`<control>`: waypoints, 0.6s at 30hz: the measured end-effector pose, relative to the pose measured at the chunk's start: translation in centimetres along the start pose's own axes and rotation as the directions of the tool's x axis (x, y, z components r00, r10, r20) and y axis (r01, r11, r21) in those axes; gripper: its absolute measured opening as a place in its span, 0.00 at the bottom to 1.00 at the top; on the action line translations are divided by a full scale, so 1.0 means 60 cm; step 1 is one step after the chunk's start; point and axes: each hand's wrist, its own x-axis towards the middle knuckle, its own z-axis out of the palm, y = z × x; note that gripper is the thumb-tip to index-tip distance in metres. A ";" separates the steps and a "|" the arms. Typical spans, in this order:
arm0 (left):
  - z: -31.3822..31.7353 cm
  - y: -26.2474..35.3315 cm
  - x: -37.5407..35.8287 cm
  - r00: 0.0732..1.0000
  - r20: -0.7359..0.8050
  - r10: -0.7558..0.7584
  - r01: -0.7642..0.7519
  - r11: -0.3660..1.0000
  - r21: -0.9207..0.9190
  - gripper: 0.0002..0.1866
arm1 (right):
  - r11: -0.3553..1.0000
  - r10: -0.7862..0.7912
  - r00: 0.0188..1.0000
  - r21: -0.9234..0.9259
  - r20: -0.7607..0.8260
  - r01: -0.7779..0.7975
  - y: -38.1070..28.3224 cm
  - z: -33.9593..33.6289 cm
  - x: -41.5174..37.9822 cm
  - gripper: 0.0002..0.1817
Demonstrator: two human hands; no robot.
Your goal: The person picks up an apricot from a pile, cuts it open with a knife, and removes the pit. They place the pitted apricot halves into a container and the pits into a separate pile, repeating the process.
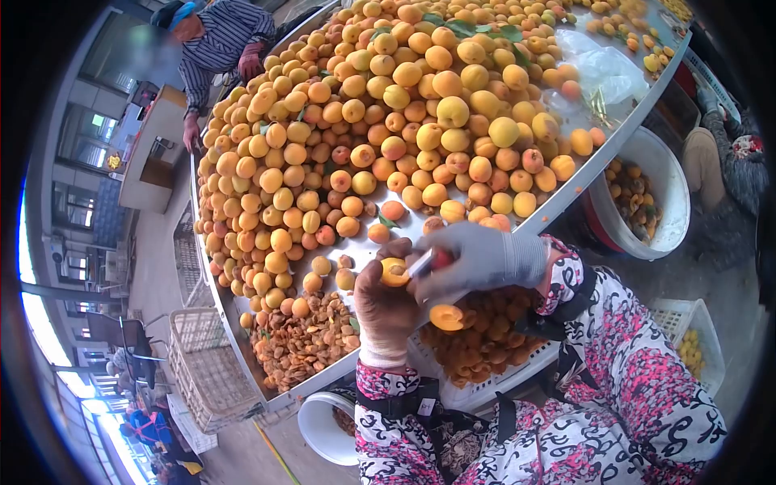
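My left hand (381,311), in a brown-stained glove, is closed around a cut apricot (394,273) whose orange flesh shows. Right beside it my right hand (477,260), in a grey glove and slightly blurred, grips a small knife (421,263) with a short pale blade and a red handle. The blade lies against the edge of the fruit. Below the hands, an apricot half (446,317) with its hollow showing overlaps a white crate (477,391) of orange apricot halves. A large heap of whole apricots (380,105) covers the metal table (315,373) ahead.
Brown pits (303,343) lie piled at the table's near left corner. A white bucket (671,210) of dark scraps stands right, another bucket (315,428) below the table edge. Plastic crates (206,364) stand left. Across the table is a person in a striped top (226,40).
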 end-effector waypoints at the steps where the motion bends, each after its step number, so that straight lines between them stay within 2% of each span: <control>1: -0.004 -0.004 0.003 0.999 0.029 -0.029 0.029 1.000 -0.006 0.23 | 0.972 0.070 0.992 0.232 -0.101 -0.045 -0.008 -0.002 0.002 0.20; 2: -0.002 -0.007 0.007 0.997 0.057 -0.059 0.059 0.998 -0.010 0.22 | 0.936 0.092 0.972 0.353 -0.214 -0.011 -0.033 -0.006 -0.005 0.14; 3: 0.003 -0.011 0.010 0.992 0.085 -0.092 0.093 0.996 -0.014 0.22 | 0.867 0.088 0.951 0.492 -0.297 0.073 -0.047 -0.007 -0.017 0.14; 4: 0.012 -0.022 0.006 0.995 -0.077 -0.070 0.077 0.992 0.097 0.22 | 0.764 -0.025 0.937 0.598 -0.349 0.243 -0.027 -0.008 -0.008 0.14; 5: 0.020 -0.028 0.005 0.994 -0.076 -0.083 0.090 0.991 0.096 0.22 | 0.620 -0.125 0.900 0.675 -0.416 0.399 -0.006 -0.008 0.003 0.14; 6: 0.025 -0.035 0.004 0.987 -0.117 -0.108 0.125 0.981 0.148 0.21 | 0.554 -0.040 0.828 0.677 -0.559 0.484 -0.008 0.004 0.012 0.14; 7: 0.032 -0.041 0.004 0.979 -0.159 -0.130 0.161 0.967 0.199 0.21 | 0.555 -0.033 0.822 0.674 -0.568 0.488 -0.014 0.005 0.011 0.14; 8: 0.050 -0.052 0.003 0.919 -0.368 -0.140 0.204 0.969 0.142 0.19 | 0.596 -0.079 0.820 0.632 -0.567 0.495 -0.024 0.005 0.007 0.12; 9: 0.049 -0.056 0.005 0.918 -0.368 -0.147 0.212 0.967 0.142 0.19 | 0.634 -0.125 0.818 0.589 -0.561 0.501 -0.030 0.005 0.005 0.14; 11: 0.046 -0.061 0.009 0.964 -0.160 -0.213 0.241 0.954 0.178 0.18 | 0.635 -0.115 0.814 0.588 -0.569 0.501 -0.029 0.011 0.007 0.12; 13: 0.055 -0.066 0.011 0.965 -0.109 -0.239 0.252 0.959 0.128 0.16 | 0.619 -0.158 0.811 0.583 -0.563 0.526 -0.024 0.014 0.008 0.11; 14: 0.078 -0.071 0.012 0.938 -0.302 -0.169 0.213 0.970 0.121 0.16 | 0.641 -0.149 0.794 0.554 -0.590 0.532 -0.025 0.018 0.008 0.10; 15: 0.092 -0.077 0.013 0.870 -0.483 -0.093 0.172 0.978 0.122 0.16 | 0.641 -0.148 0.794 0.555 -0.589 0.531 -0.026 0.020 0.007 0.10; 16: 0.092 -0.086 0.014 0.870 -0.484 -0.093 0.172 0.978 0.121 0.16 | 0.691 -0.206 0.768 0.466 -0.607 0.553 -0.027 0.021 0.007 0.11; 18: 0.092 -0.099 0.018 0.844 -0.512 0.160 0.058 0.921 0.385 0.15 | 0.738 -0.291 0.716 0.327 -0.634 0.590 -0.022 0.022 0.010 0.11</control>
